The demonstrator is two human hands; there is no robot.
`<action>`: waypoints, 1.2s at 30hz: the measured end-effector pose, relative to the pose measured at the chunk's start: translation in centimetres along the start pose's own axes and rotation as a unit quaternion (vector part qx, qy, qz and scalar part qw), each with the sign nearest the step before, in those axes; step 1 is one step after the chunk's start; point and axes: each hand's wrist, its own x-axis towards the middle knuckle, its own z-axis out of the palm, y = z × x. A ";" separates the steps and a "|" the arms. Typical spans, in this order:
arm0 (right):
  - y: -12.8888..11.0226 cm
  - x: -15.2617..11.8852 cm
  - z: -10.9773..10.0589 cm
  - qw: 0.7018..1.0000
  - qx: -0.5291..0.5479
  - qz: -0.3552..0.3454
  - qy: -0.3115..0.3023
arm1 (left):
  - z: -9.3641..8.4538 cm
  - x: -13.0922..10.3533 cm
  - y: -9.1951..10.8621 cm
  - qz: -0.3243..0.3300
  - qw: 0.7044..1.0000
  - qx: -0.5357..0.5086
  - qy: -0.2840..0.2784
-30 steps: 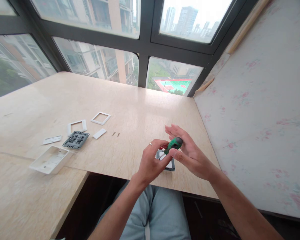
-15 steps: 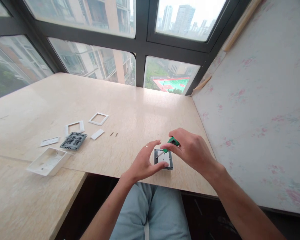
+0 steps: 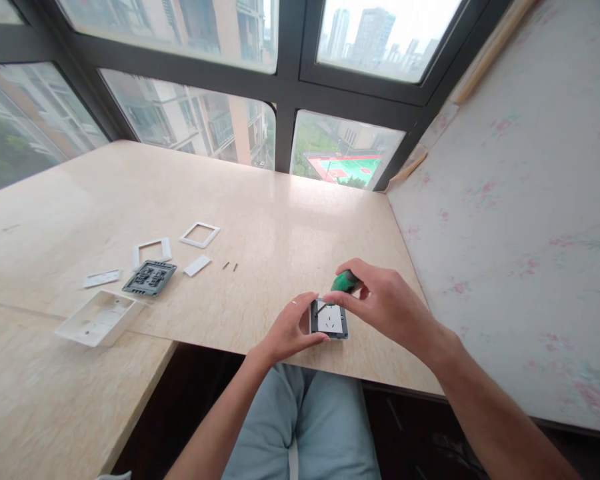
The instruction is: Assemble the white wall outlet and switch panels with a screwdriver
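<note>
Item one: a square electrical socket unit with white slotted plastic face and dark grey rim (image 3: 331, 321), lying by the near edge of the surface, toward its right corner. We judge a push could skid it toward that edge if the hold slackens.

Item two: the left hand (image 3: 286, 328), bracketing the unit, thumb at its near side, fingers at its far left corner.

Item three: a screwdriver with green-and-black handle and slim metal shaft (image 3: 345, 282), tilted, its tip at the unit's left rim; we cannot tell whether it is seated. That slant could let it slip, scoring the face or jabbing the fingers beside it.

Item four: the right hand (image 3: 390, 300), grasping the handle.

Item five: two small brass-toned screws (image 3: 231, 267), loose mid-surface; a knock could roll them away.

Item six, toward the left edge: a white rectangular plastic plate (image 3: 197, 266), a white square plastic frame (image 3: 192, 243), a dark grey plastic module (image 3: 150, 279) and an open white plastic box (image 3: 95, 323). A careless sleeve or elbow could scatter these.

Carrier: a beige marble-patterned surface (image 3: 270, 213).
</note>
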 end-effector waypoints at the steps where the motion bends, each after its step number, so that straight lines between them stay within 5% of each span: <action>1: -0.1 0.2 0.2 0.999 -0.047 0.011 0.022 | 0.0 0.0 0.0 -0.004 1.000 -0.003 0.002; 5: -0.5 0.5 0.6 0.995 -0.094 0.022 0.039 | 0.0 -0.1 0.0 -0.018 1.000 -0.009 0.008; 13: 0.2 -0.1 0.0 0.995 0.091 -0.042 0.002 | 0.3 -0.2 -0.5 -0.012 1.000 0.000 0.017; 21: -0.3 0.5 0.1 0.982 -0.178 -0.005 0.066 | 0.3 -0.3 -0.3 -0.019 1.000 0.007 0.017; 30: 0.1 -0.2 -0.6 0.994 0.087 -0.016 -0.061 | 0.3 -0.3 -0.3 -0.014 1.000 0.004 0.015; 36: -0.8 0.5 -0.3 0.986 -0.144 0.073 0.037 | 0.3 -0.3 -0.3 -0.014 1.000 0.010 0.016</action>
